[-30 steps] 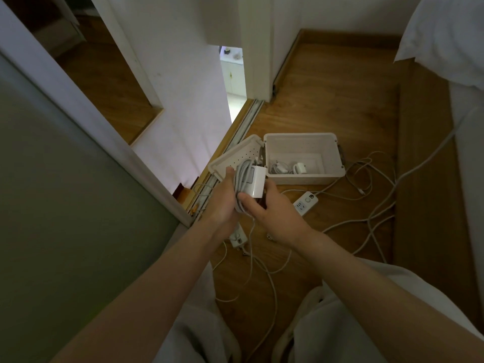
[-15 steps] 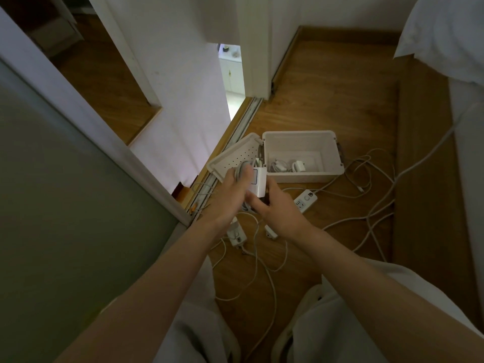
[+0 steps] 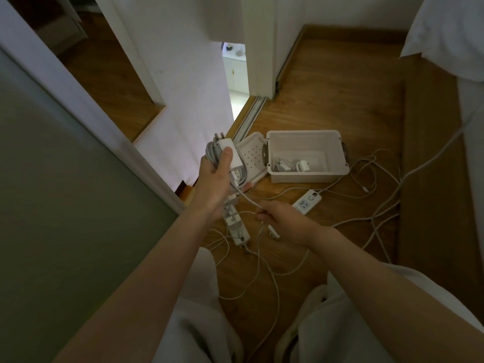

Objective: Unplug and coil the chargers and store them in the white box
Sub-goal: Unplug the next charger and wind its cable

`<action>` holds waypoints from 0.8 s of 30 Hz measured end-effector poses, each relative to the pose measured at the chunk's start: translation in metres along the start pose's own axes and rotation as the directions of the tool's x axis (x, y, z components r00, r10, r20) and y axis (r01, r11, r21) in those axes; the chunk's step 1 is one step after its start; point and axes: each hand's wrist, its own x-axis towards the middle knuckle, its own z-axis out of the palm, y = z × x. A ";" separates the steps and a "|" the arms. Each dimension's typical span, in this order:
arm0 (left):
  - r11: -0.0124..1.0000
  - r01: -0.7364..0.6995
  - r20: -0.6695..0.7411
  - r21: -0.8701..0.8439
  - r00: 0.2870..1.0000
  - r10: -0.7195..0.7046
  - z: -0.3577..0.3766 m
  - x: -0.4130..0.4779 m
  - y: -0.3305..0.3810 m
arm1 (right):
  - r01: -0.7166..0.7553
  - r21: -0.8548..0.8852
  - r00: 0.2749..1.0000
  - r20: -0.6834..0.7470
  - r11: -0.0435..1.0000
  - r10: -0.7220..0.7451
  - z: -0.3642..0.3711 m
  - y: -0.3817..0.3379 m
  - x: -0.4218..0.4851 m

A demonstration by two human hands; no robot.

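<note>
Gripping the white charger (image 3: 230,156) with its grey cord (image 3: 211,153) wound in loops beside it, the left hand (image 3: 214,179) curls round the bundle, thumb pressed on the charger's face and plug prongs pointing up. The right hand (image 3: 285,218) pinches the free end of the cord (image 3: 248,200), which runs taut from the bundle down to its fingers; a white connector (image 3: 273,231) hangs just below that hand. Compared with one second ago, when both hands met at the charger and the right fingers touched its body, the right hand now sits lower and apart, and the left hand has lifted the bundle up and leftward, so that it hangs over the lid (image 3: 250,155). The white box (image 3: 339,166) stands open on the wooden floor (image 3: 340,87), unmoved, with the perforated lid leaning at its left side; two or three coiled chargers (image 3: 301,165) lie inside, too small to tell apart. A small socket block (image 3: 307,203) lies near the box, and loose white cables (image 3: 379,203) trail over the floor to the right. A power strip (image 3: 239,233) with plugs in it lies below the left wrist, its upper part hidden by that hand. The left fingers are hidden behind the bundle, and the right fingertips are folded under the hand. One cable leaves the view along the bed (image 3: 450,35) at the right edge.
</note>
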 end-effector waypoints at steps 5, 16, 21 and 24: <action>0.997 0.073 0.036 0.006 0.997 -0.073 -0.006 0.000 0.005 | -0.157 0.038 0.988 0.003 0.987 0.157 -0.005 0.019 0.003; 0.973 0.024 0.069 0.231 0.997 -0.041 -0.018 0.007 -0.001 | 0.088 0.008 0.771 -0.633 0.996 -0.063 -0.036 -0.027 -0.007; 0.963 -0.053 0.060 0.265 0.997 0.038 -0.025 0.009 -0.001 | -0.052 -0.297 0.824 -0.552 0.953 -0.127 -0.047 -0.017 -0.020; 0.950 -0.087 0.038 0.301 0.996 0.079 -0.027 0.010 -0.001 | -0.245 -0.062 0.920 -0.329 0.967 0.212 -0.049 -0.001 -0.024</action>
